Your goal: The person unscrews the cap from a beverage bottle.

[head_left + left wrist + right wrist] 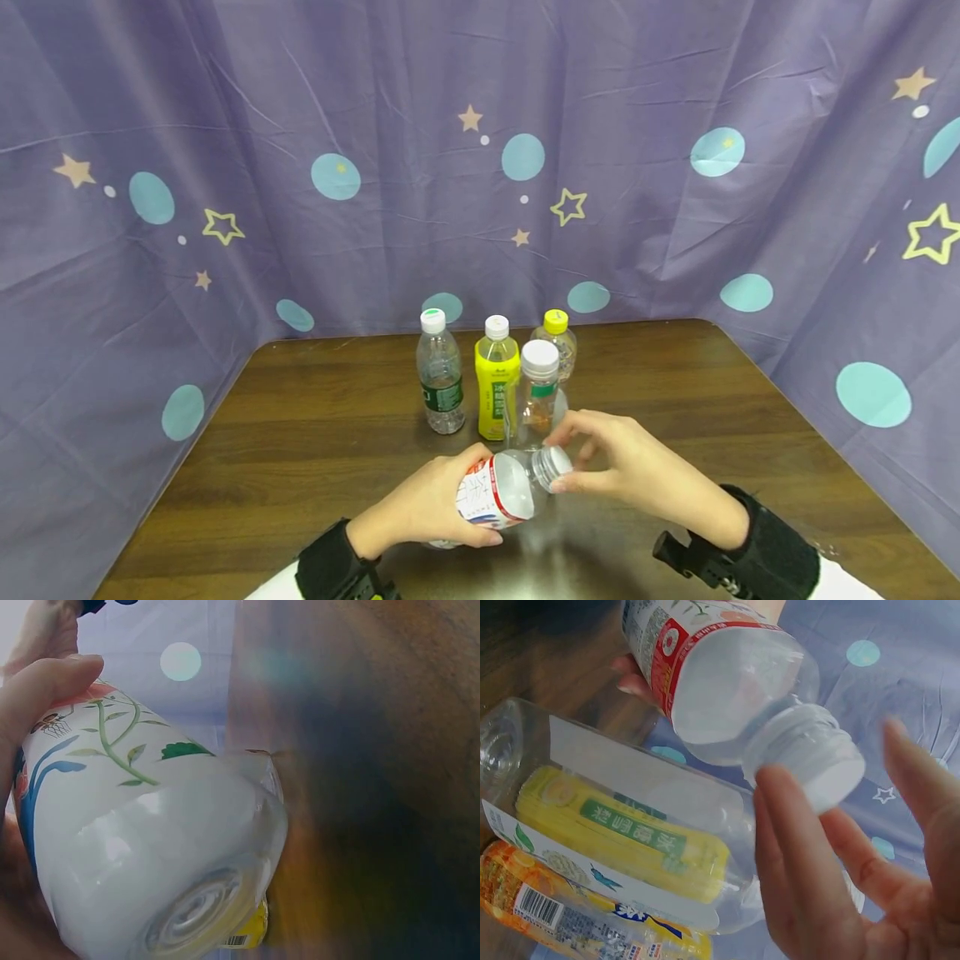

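Observation:
My left hand (431, 504) grips a clear plastic bottle (516, 487) round its white and red label, tilted with its neck toward the right. Its rounded base faces the camera in the left wrist view, with the left thumb (56, 690) over the label. At the other end is a white cap (557, 469), with the thumb and fingers of my right hand (618, 458) bent about it. One fingertip overlaps the cap's near side in the right wrist view, and another finger (919, 772) shows beside it, blurred.
Just behind the hands stands a clear bottle with a white lid (540, 358). Farther back are a green-labelled bottle (441, 375), a yellow-labelled bottle (497, 379) and a yellow-capped bottle (556, 323). The brown wooden table (300, 433) ends at a purple curtain (420, 208).

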A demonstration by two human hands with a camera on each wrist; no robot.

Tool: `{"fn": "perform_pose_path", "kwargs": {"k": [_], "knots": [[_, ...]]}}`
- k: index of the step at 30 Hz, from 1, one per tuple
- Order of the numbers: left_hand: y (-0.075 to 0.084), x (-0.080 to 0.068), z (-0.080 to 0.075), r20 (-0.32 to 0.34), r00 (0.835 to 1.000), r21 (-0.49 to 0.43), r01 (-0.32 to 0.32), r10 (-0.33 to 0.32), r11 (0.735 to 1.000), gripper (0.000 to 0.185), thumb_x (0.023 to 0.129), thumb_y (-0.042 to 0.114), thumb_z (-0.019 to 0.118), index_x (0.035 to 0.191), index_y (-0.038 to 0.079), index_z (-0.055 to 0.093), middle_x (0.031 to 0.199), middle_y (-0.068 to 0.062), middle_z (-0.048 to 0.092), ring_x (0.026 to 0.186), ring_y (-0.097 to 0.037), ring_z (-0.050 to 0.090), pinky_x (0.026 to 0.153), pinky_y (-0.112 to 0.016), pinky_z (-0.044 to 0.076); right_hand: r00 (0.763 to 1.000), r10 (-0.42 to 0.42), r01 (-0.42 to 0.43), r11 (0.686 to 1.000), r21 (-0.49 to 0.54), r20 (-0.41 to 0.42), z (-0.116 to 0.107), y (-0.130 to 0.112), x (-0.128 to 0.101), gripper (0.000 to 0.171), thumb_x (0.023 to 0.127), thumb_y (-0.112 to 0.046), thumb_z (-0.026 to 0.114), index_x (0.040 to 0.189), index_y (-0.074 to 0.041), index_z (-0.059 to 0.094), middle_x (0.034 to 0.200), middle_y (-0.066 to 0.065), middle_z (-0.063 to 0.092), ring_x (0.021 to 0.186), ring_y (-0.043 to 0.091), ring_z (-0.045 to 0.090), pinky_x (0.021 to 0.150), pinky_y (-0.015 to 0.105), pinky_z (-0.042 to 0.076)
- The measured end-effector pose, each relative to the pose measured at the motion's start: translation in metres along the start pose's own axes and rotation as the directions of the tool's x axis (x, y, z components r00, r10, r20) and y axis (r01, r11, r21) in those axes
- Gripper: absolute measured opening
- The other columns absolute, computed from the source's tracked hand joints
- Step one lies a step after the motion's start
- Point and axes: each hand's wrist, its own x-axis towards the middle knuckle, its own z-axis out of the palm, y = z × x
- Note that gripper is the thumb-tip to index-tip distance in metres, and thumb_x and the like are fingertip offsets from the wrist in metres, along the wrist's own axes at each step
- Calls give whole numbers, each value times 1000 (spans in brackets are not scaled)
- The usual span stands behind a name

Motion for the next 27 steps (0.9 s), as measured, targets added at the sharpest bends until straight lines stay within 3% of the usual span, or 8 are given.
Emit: {"fn": "perform_pose_path", "kwargs": {"k": [5, 12, 16, 19, 23, 27], "knots": [[2, 1, -1, 4, 1000, -2, -9, 9, 1000, 65, 65, 47, 85, 115, 24, 50, 90, 15, 60, 73, 3, 57, 64, -17, 48, 995, 102, -103, 992, 79, 10, -2, -4, 0, 27, 86, -35, 69, 100, -13, 61, 91, 2, 67, 62, 3, 62, 53, 27, 54], [4, 1, 1, 23, 1000, 15, 13, -14, 1000, 65, 65, 47, 85, 114, 24, 49, 88, 15, 59, 71, 3, 56, 63, -17, 47, 966, 255, -257, 965, 51, 47, -2, -6, -3, 37, 85, -41, 71, 100, -11, 54, 86, 1, 62, 60, 12, 62, 52, 26, 54], [4, 0, 2, 19, 1000, 19, 17, -17, 1000, 65, 65, 47, 85, 114, 24, 49, 88, 15, 59, 71, 3, 56, 62, -17, 47, 958, 278, -281, 959, 36, 68, -2, -5, -3, 37, 85, -45, 69, 91, -11, 55, 73, -2, 61, 58, 10, 61, 51, 27, 53], [3, 0, 3, 14, 1000, 23, 17, -18, 1000, 65, 64, 47, 85, 114, 24, 49, 88, 15, 59, 71, 3, 56, 62, -17, 47, 968, 236, -241, 969, 54, 87, -2, -3, -2, 34, 85, -42, 70, 92, -11, 57, 75, -3, 63, 60, 8, 62, 51, 26, 54], [1, -1, 2, 6, 1000, 21, 24, -24, 999, 66, 64, 47, 85, 114, 23, 50, 88, 15, 59, 71, 3, 56, 62, -17, 47, 994, 86, -88, 995, 36, 60, -2, -1, -3, 31, 81, -26, 78, 101, -13, 58, 94, 1, 66, 70, 4, 65, 59, 24, 54], [0, 0, 2, -3, 1000, 26, 26, -26, 999, 66, 64, 47, 85, 114, 23, 50, 88, 14, 60, 71, 3, 56, 62, -17, 47, 1000, -14, 14, 1000, -12, 19, -1, 1, -2, 38, 75, -14, 82, 105, -15, 59, 103, 2, 65, 76, 2, 66, 66, 24, 53]]}}
